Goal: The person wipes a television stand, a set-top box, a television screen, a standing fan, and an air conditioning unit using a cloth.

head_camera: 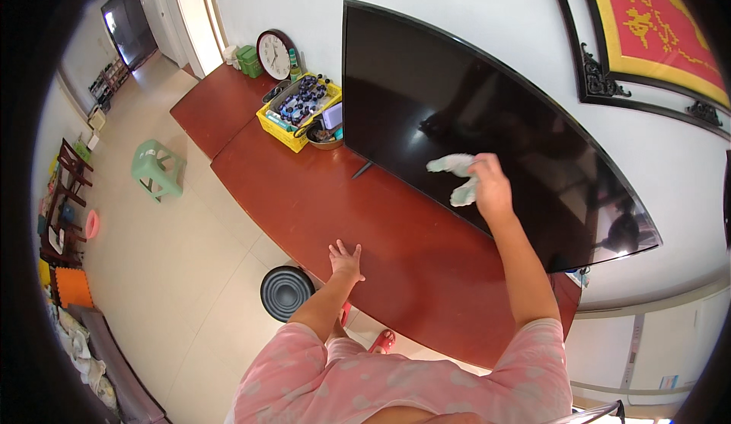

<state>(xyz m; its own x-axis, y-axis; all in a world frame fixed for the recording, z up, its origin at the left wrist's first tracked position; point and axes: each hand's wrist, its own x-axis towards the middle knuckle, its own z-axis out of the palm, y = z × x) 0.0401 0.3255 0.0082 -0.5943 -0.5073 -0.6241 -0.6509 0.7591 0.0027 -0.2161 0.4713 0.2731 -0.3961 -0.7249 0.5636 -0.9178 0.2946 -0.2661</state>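
My right hand [492, 187] grips a pale green and white cloth [454, 165] in front of the dark screen of a flat television [411, 98]. The cloth hangs in two loose folds, slightly blurred; whether it touches the glass I cannot tell. My left hand [345, 261] rests with spread fingers on the reddish-brown wooden cabinet top [320, 201], near its front edge, and holds nothing. One dark foot of the television [362, 170] stands on that top.
Left of the television sit a yellow plastic basket [285, 135] of beads and small items, a bowl [325, 143], a round clock [274, 56] and a green container [249, 61]. A round black stool [287, 294] and a green plastic stool [155, 164] stand on the tiled floor. A framed red hanging [657, 30] is on the wall.
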